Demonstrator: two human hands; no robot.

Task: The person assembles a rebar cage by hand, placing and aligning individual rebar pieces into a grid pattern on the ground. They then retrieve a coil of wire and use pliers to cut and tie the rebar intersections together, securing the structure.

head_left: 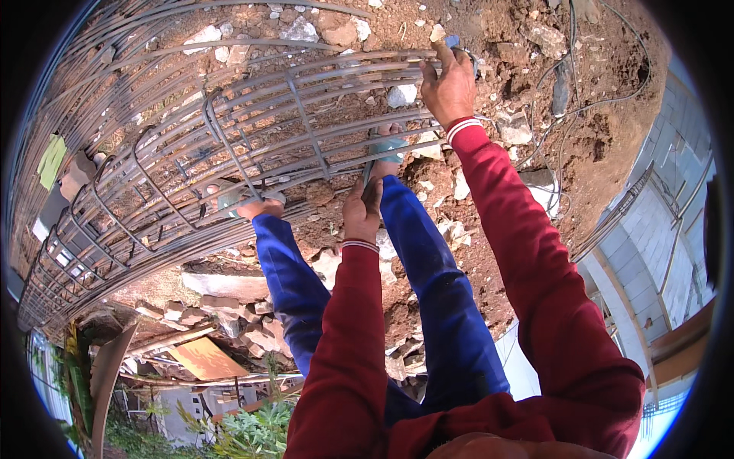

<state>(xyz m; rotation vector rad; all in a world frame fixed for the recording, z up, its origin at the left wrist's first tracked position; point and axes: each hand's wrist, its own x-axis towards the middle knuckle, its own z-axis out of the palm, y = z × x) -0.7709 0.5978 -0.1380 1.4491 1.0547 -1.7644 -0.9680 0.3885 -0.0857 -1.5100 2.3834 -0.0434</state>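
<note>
A long cage of steel rebar with bent stirrups stretches from the far left to the middle. My right hand is closed at the bar ends on the cage's far side, with thumb and forefinger around a rebar. Just beyond its fingers shows a small blue thing, too small to name. Closer to me, my left hand is at the near side of the cage, between my feet. Its fingers are bent together around something dark and thin that I cannot make out.
My feet in greenish footwear stand among the bars. More loose rebar lies at far left. Broken stones and reddish soil surround the cage. A dark cable loops at right, near grey paving. An orange board lies at lower left.
</note>
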